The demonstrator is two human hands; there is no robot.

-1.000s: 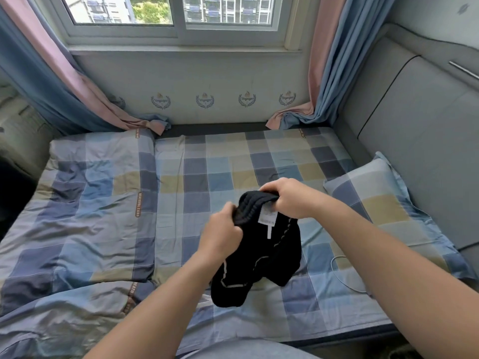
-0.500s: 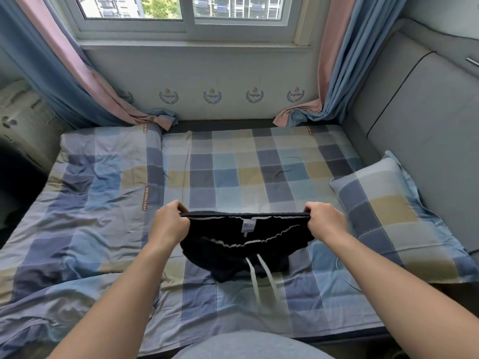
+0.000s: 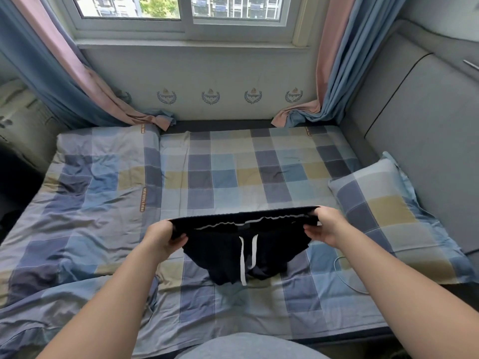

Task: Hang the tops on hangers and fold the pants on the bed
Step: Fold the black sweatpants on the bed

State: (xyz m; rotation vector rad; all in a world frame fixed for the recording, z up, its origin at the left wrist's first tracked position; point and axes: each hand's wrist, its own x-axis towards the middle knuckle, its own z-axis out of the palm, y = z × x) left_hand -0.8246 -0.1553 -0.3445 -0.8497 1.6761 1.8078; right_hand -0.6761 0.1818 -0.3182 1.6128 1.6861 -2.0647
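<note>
Gripping black shorts (image 3: 233, 252) waistband stretched wide, left hand (image 3: 163, 238), right hand (image 3: 325, 225), above bed (image 3: 233, 167)

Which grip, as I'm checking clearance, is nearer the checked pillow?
Right. The right grip holds one end of the shorts close beside the pillow; the left grip holds the opposite end, the shorts' whole width farther off.
</note>
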